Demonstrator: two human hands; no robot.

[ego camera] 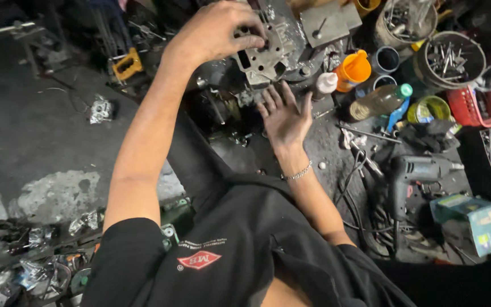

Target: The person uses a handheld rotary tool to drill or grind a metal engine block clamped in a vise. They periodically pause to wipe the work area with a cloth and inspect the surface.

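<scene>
Two hands work at a grey metal engine part (268,51) in the upper middle of the frame. The left hand (217,28) lies on top of it, fingers curled over its upper edge in a grip. The right hand (284,116) sits just below the part, released, fingers spread, holding nothing.

Only one hand grips the casting, and it looks heavy and sharp-edged; if it tips off whatever is under it, it would likely drop onto the open right hand or the lap below. The bracelet (298,172) on the right wrist could snag on a stud or bolt. The drill (413,173) at lower right lies among tangled cable, which an elbow could catch and drag.

At upper right, a round tin (450,59) holds a heap of bolts and nails, and a taller can (407,23) beside it holds more metal bits. A red basket (487,105) at the right edge carries a grey rag. An orange cup (353,69) stands just right of the part; I cannot tell its contents. A plastic bottle (379,101) with a green cap lies tilted, holding yellowish liquid. A yellow-rimmed tin (430,109) sits near it, contents unclear.
</scene>
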